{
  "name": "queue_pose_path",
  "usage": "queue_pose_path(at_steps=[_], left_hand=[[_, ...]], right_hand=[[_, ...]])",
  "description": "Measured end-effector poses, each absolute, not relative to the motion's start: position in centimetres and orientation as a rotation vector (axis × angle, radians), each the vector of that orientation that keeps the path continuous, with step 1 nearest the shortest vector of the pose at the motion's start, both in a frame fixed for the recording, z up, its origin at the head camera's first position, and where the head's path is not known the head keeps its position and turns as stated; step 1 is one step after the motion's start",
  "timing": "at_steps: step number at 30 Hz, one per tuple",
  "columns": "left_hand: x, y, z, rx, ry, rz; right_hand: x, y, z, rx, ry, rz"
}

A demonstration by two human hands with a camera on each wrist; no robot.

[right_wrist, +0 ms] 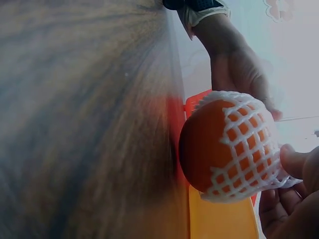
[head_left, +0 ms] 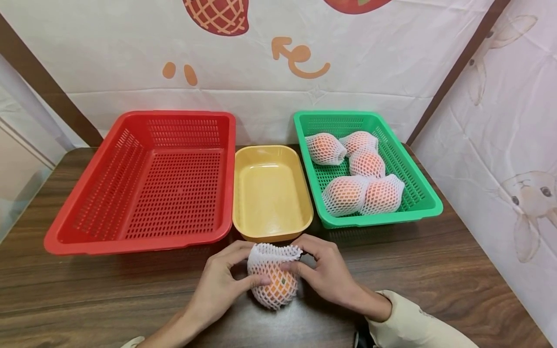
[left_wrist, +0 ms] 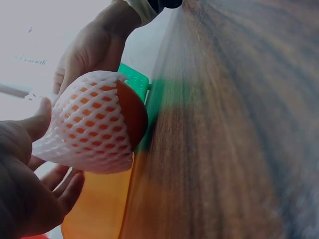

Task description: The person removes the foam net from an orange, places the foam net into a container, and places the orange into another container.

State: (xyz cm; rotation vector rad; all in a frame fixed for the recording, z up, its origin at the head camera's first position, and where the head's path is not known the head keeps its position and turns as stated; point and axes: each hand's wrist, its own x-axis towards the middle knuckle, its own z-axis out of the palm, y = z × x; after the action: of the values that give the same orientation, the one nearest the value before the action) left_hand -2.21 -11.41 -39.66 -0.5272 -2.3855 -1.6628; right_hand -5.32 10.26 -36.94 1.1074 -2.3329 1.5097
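Note:
An orange with a small green mark hangs just above the table inside a white foam net sleeve. The sleeve's open rim faces up and away from the person. My left hand grips the sleeve's left side, its thumb lying across the front. From the right, my right hand pinches the sleeve near its rim, the thumb at the front and fingers behind. Both wrist views show the orange's underside bare beyond the net's lower edge. Parts of the fingers are hidden behind the sleeve.
Behind the hands stands a yellow tray with nothing in it. A red basket without contents is on its left. To its right, a green basket holds several net-wrapped fruits. A printed cloth hangs behind the wooden table.

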Motion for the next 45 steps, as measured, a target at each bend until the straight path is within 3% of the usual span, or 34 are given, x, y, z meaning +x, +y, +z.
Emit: queue_pose_path(at_steps=[6,15,45], left_hand=[[-2.3,-11.4,-39.8,-0.561,-2.329,-1.633],[-2.2,-11.3,-39.7,-0.398,-2.350,-1.565],[-2.1,-11.3,-39.9,-0.596,-2.260,-1.606]], right_hand=[[-5.4,10.3,-37.0,1.130,-2.334,1.543],[-6.1,10.8,-39.2,1.187,-2.410,1.535],[-6.1,10.8,-39.5,1.152,-2.412,1.522]])
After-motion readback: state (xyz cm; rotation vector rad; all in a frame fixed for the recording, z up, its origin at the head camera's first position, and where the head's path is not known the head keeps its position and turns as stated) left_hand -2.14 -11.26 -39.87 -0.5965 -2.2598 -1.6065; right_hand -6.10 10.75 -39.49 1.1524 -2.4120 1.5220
